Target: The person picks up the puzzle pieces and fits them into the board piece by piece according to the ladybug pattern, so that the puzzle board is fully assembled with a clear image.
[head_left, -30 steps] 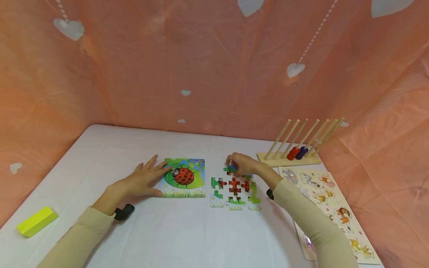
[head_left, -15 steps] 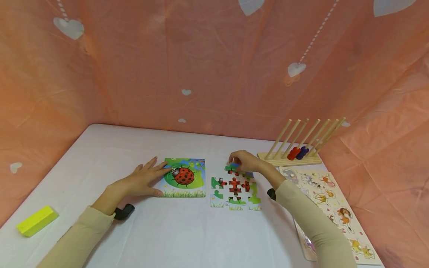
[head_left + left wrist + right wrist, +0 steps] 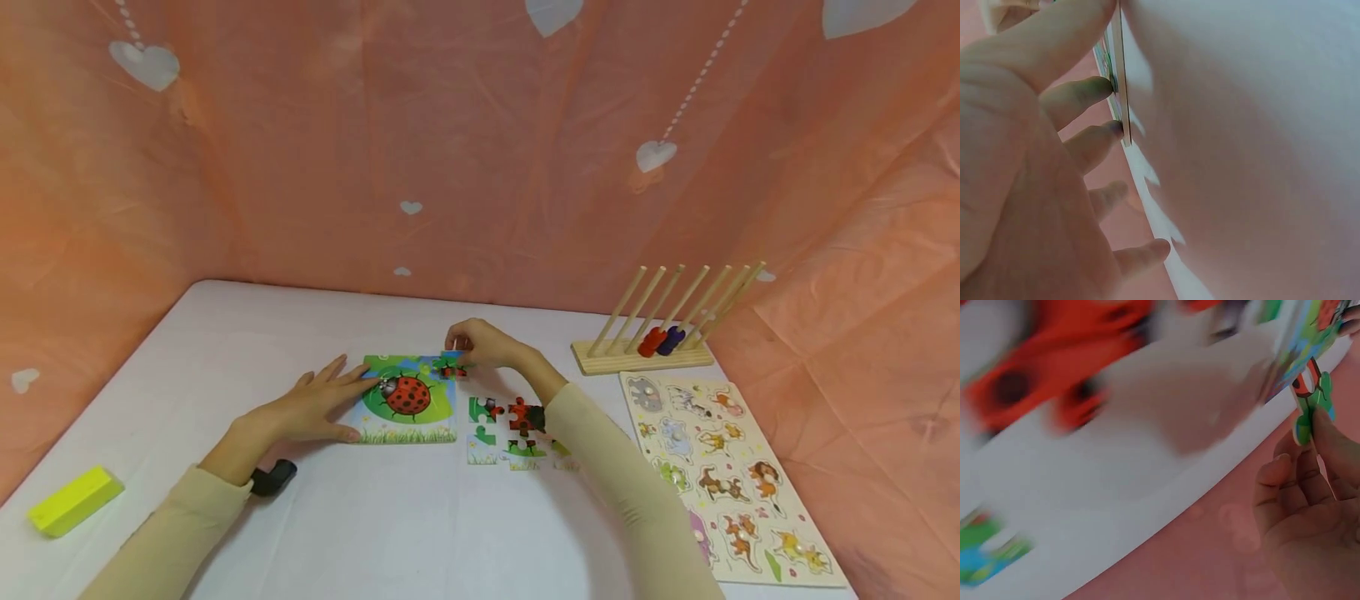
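Observation:
A square ladybug picture board (image 3: 408, 398) lies flat on the white table. My left hand (image 3: 315, 407) rests at its left edge with fingers spread and straight; in the left wrist view two fingertips touch the board's edge. Between thumb and fingers, my right hand (image 3: 483, 343) pinches a jigsaw piece (image 3: 1321, 403) of green, blue and red. This piece is over the board's upper right corner in the head view. To the right of the board lie several loose jigsaw pieces (image 3: 525, 448), partly hidden under the right forearm.
A wooden rack of upright pegs (image 3: 645, 358), with red and purple pieces on it, stands at the back right. Before it lies an animal peg puzzle board (image 3: 731, 475). A yellow block (image 3: 75, 502) is at the far left. Orange cloth (image 3: 450, 150) surrounds the table.
My right hand has lifted the jigsaw piece from the loose group and carried it left to the board's upper right corner. The left hand has stayed at the board's left edge.

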Demonstrator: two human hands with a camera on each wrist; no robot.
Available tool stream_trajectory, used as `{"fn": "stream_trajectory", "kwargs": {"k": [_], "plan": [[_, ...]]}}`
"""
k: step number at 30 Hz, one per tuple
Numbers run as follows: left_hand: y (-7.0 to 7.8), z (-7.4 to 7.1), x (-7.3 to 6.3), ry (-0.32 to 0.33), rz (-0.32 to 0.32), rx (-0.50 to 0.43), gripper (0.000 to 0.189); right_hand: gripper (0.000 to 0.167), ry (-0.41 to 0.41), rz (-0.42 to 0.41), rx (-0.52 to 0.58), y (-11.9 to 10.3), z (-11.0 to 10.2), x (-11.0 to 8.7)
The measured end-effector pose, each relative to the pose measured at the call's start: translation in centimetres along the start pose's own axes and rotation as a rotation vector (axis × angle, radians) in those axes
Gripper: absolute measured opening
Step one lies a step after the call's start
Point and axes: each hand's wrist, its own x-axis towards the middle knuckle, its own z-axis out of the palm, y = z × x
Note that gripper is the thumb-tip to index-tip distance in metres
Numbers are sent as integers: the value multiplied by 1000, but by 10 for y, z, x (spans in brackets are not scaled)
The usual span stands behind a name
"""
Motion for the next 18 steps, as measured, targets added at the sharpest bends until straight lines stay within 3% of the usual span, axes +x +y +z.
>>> {"fn": "stream_trajectory", "kwargs": {"k": [11, 18], "plan": [[0, 1, 0, 0, 0, 21, 85, 18, -25, 5, 1, -29, 24, 35], [-1, 1, 1, 5, 10, 26, 86, 16, -22, 67, -146, -40, 31, 39]]}}
